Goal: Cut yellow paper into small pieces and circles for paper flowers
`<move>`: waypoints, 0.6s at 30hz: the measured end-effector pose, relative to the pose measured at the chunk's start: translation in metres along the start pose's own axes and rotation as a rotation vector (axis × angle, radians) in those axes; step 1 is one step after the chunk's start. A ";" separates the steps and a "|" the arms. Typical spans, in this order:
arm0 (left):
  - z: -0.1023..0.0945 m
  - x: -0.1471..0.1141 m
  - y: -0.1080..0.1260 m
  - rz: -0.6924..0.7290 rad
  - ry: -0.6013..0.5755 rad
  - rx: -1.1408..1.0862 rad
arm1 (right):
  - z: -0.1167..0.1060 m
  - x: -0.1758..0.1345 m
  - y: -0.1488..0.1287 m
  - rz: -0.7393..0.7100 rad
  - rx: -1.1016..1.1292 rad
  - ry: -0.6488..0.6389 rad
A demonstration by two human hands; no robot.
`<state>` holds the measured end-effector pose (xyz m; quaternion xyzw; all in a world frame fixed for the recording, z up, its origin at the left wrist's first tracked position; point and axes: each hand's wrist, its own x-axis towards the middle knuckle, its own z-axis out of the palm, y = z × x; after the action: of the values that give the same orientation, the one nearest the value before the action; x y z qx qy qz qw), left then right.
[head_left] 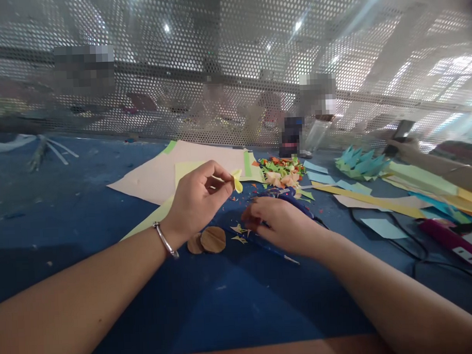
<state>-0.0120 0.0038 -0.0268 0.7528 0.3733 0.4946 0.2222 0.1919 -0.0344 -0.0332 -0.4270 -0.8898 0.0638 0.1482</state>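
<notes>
A small yellow piece of paper [237, 181] is in the air over the desk [225, 311], pinched between thumb and fingertips of the left hand [198, 199]. From that hand's palm it sits at about two o'clock, its long axis running roughly twelve to six. The left hand is the nearer, touching it; the right hand [276, 219] is apart, with the yellow piece near eleven o'clock from its fingertips. The right grip is loosely curled and blurred; whether anything is in it, I cannot tell.

Just beside the right fingers are pale paper scraps [240, 239], and a thin blue stick [271, 248] with a pale tip points to four o'clock. Two brown discs [213, 240] overlap at seven o'clock from the yellow piece. A blue tool [296, 198] is partly hidden behind the right hand.

Farther out, a heap of orange, green and peach cuttings [282, 170] lies between two and three o'clock, a large pale sheet [143, 175] at nine, and a spiky blue paper shape [359, 165] at three. The one likely container, a clear cup [317, 135], leans at two o'clock near the perforated screen [171, 104]; its contents cannot be made out.
</notes>
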 end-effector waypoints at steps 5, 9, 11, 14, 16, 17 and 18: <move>0.001 -0.001 -0.001 0.006 -0.002 -0.012 | 0.001 -0.001 0.000 0.008 -0.025 -0.068; 0.001 0.000 -0.003 0.002 0.002 -0.019 | -0.002 -0.004 0.003 0.004 0.051 -0.017; 0.001 0.001 -0.003 0.002 -0.002 -0.029 | -0.002 -0.004 0.003 0.009 0.059 0.002; 0.002 0.001 -0.004 -0.001 -0.009 -0.028 | -0.002 -0.003 0.000 0.016 0.071 -0.041; 0.002 0.001 -0.003 0.000 -0.010 -0.021 | -0.003 -0.003 -0.003 0.021 0.073 -0.066; 0.001 0.000 -0.003 0.001 -0.010 -0.017 | -0.003 -0.003 -0.005 0.024 0.070 -0.071; 0.001 0.000 -0.003 0.001 -0.012 -0.012 | -0.004 -0.003 -0.007 0.025 0.064 -0.076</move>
<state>-0.0117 0.0059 -0.0294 0.7545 0.3685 0.4925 0.2289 0.1903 -0.0412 -0.0289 -0.4304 -0.8868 0.1103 0.1273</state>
